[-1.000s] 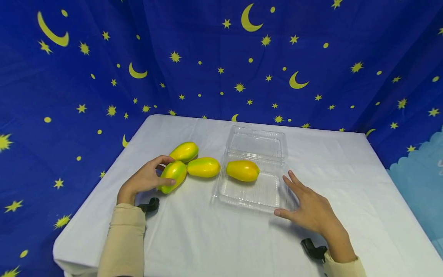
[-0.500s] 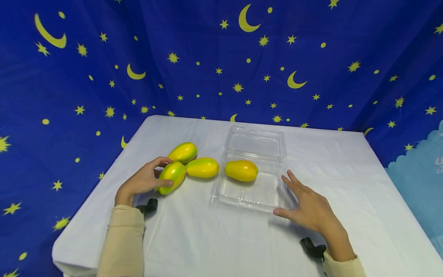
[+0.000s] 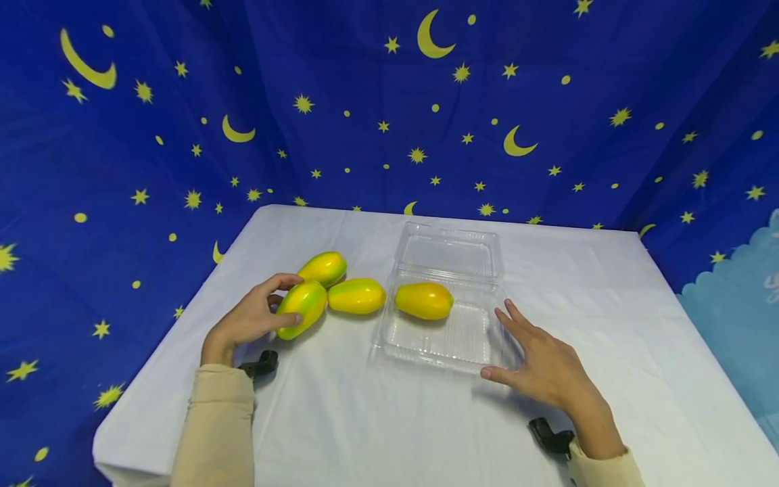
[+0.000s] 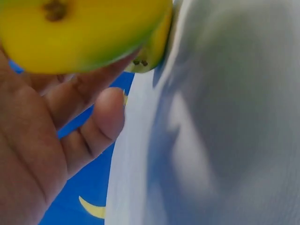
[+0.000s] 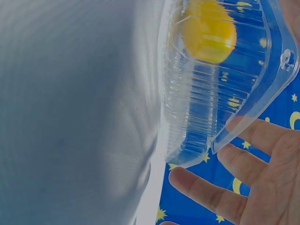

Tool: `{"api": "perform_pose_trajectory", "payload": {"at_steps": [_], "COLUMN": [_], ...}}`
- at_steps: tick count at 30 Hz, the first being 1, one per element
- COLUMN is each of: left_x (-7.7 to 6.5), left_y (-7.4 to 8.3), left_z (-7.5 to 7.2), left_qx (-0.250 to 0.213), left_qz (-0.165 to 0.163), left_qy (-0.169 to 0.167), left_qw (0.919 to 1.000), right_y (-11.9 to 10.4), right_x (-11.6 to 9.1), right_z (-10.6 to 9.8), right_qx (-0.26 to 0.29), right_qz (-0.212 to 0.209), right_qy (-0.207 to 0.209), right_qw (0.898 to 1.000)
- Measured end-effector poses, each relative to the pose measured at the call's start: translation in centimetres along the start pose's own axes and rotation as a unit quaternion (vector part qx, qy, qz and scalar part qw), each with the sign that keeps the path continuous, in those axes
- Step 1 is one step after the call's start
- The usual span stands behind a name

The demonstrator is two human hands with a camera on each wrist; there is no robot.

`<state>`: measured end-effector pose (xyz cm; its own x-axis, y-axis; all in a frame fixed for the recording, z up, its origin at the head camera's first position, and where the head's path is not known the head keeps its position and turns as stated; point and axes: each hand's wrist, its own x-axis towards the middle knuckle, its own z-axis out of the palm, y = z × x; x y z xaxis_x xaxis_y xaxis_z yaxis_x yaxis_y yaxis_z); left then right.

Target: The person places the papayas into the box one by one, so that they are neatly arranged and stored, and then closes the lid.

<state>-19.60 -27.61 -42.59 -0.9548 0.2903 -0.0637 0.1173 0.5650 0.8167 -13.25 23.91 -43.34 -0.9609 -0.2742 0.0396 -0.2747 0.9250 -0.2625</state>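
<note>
My left hand (image 3: 243, 321) grips a yellow-green papaya (image 3: 305, 304), thumb along its near side and fingers behind it. In the left wrist view this papaya (image 4: 89, 33) hangs close by the white cloth, its brown stem scar showing. Two more papayas lie beside it: one behind (image 3: 326, 267) and one to the right (image 3: 357, 296). A clear plastic clamshell box (image 3: 438, 352) lies unfolded, with a single papaya (image 3: 424, 301) in its base. My right hand (image 3: 548, 368) is spread at the box's right side; in the right wrist view its fingertips (image 5: 229, 152) are right at the rim.
The box's hinged lid (image 3: 450, 250) lies back toward the far edge. White cloth covers the table (image 3: 377, 433). A blue curtain (image 3: 353, 81) with yellow moons and stars stands behind and at the sides. Black wrist mounts (image 3: 262, 363) jut from both wrists.
My left hand has risen very slightly with the papaya. My right hand and the box stay as they were; the head view has shifted a little.
</note>
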Motion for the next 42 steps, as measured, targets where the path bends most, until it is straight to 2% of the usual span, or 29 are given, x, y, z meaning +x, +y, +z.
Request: {"api": "perform_pose_trajectory", "payload": {"at_steps": [11, 16, 22, 28, 36, 42], "left_x": [0.6, 0.9, 1.4, 2.0, 3.0, 4.4], "left_y": [1.0, 1.6, 2.1, 2.9, 3.7, 5.2], "left_z": [1.1, 1.9, 2.8, 3.4, 3.8, 3.6], "left_qx": [-0.028, -0.042, -0.069, -0.086, -0.081, -0.08], "left_qz": [0.059, 0.095, 0.118, 0.129, 0.134, 0.161], "left_qy": [0.072, 0.115, 0.151, 0.16, 0.154, 0.158], "left_qw": [0.9953, 0.9879, 0.979, 0.9749, 0.9755, 0.971], "right_y": [0.1, 0.1, 0.0, 0.0, -0.1, -0.1], "right_x": [0.0, 0.1, 0.1, -0.1, -0.3, -0.1], "right_z": [0.1, 0.2, 0.1, 0.1, 0.5, 0.3], "right_qx": [0.002, 0.001, 0.004, 0.005, 0.005, 0.0], "right_qz": [-0.008, -0.008, -0.004, -0.001, 0.003, -0.004], "right_qy": [0.003, 0.004, -0.003, -0.001, -0.007, 0.005], "right_qw": [1.0, 1.0, 1.0, 1.0, 1.0, 1.0]}}
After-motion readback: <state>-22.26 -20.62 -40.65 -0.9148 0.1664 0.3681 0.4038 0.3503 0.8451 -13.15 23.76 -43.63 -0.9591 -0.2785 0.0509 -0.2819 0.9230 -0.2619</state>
